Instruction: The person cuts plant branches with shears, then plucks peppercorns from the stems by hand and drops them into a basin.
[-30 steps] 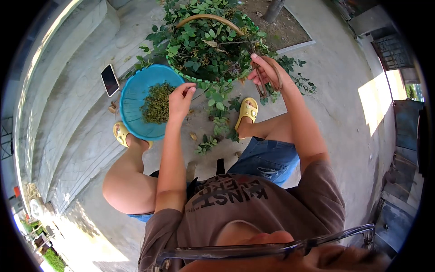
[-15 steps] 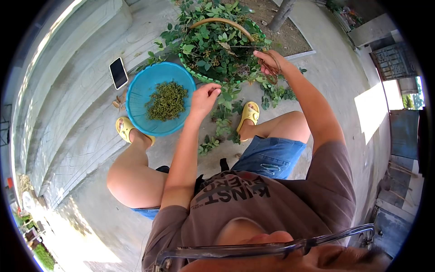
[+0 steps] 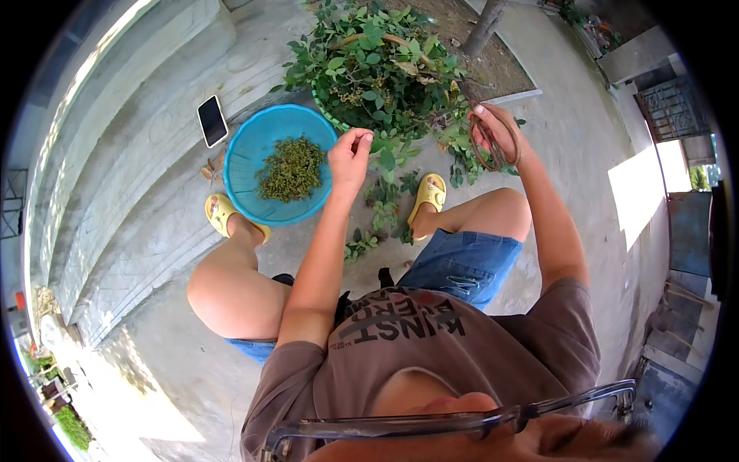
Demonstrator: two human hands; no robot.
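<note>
A: Right hand (image 3: 496, 137) first. Holding what?
B: Curled around the looped handles of brown scissors (image 3: 476, 148), just off the basket's (image 3: 331, 118) right edge. Pointing blades toward the leaves. Cannot tell about any gap between blades.
A: And with the left hand (image 3: 350, 158)?
B: Pinching, thumb against forefinger, near the basin's (image 3: 245, 165) right rim, close to the basket's near edge. Cannot tell about anything small between the fingertips.
A: Inside the basket?
B: Heaped with leafy branches (image 3: 385, 73), some spilling over the near rim onto the concrete floor (image 3: 570, 177).
A: In the basin?
B: Piled with small green clusters (image 3: 291, 169), around the middle, slightly toward the right rim.
A: Anything beside?
B: Lying beyond the basin's upper-left rim, a phone (image 3: 212, 122).
</note>
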